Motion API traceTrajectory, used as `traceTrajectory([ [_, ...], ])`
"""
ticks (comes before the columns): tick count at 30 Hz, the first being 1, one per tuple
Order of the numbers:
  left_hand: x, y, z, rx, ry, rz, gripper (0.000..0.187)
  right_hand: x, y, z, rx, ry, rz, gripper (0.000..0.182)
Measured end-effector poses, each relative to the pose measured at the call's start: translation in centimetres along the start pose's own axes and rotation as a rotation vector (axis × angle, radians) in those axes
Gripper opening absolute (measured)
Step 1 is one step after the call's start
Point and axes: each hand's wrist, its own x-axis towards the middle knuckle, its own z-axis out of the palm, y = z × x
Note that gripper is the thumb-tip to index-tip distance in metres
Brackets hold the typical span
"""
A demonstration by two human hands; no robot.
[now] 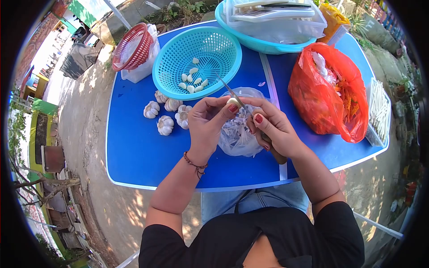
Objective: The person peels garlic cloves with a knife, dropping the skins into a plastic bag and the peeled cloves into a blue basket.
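Note:
My left hand (208, 123) pinches a pale garlic clove (233, 102) between thumb and fingers. In my right hand (276, 127) is a knife (231, 93), its blade against the clove and its brown handle showing below the palm. Under both hands lies a clear plastic bag (241, 140) with garlic skins in it. Several whole garlic bulbs (165, 125) rest on the table left of my left hand. Beyond them, a turquoise basket (167, 53) holds several peeled cloves (191, 89).
A red plastic bag (308, 107) stands open on the right, beside a box of white sticks (379, 109). At the back, a turquoise basin (268, 46) carries plastic containers (277, 20). A red basket (132, 47) sits back left on the blue table (138, 165).

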Motion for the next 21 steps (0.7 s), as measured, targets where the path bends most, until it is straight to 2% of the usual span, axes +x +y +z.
traceTrajectory([
  [21,-0.02,0.15,0.00,0.028,-0.034,0.019,0.024,0.10,0.29,-0.22,0.009,0.002,-0.036,0.038],
])
